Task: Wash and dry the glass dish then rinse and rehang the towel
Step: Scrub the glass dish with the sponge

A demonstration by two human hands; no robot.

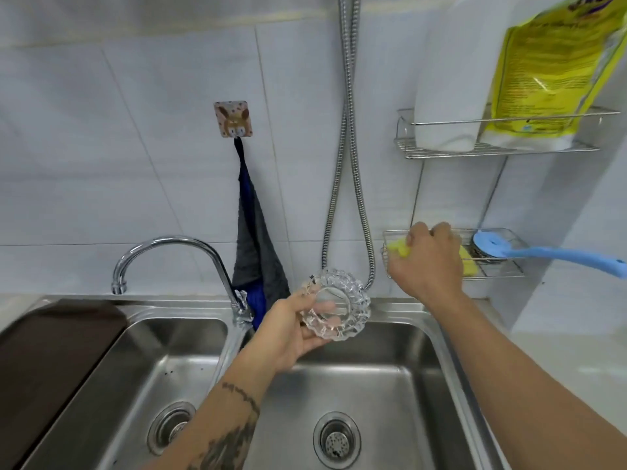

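Glass dish (334,308): thick, clear and round, with a scalloped, faceted rim. My left hand (291,334) holds it tilted, thumb on the near-left rim and fingers curled beneath, showing through the glass. It hangs above the far edge of the right basin of the stainless double sink (417,368), just right of the curved chrome faucet (169,245).

My right hand (427,262) is well apart from the dish, up and to the right at the lower wire rack (509,274) on the tiled wall, its fingers curled down and pinching a soft yellow sponge (399,248). A blue plastic brush (543,254) lies in the same rack, its handle sticking out to the right.

The towel (254,245), dark grey and blue with a ribbed weave, hangs in a narrow drape from a square sticker hook (233,118) on the far wall, behind the faucet and left of the dish. A ribbed metal hose (353,164) loops down the tiles just beyond the dish.
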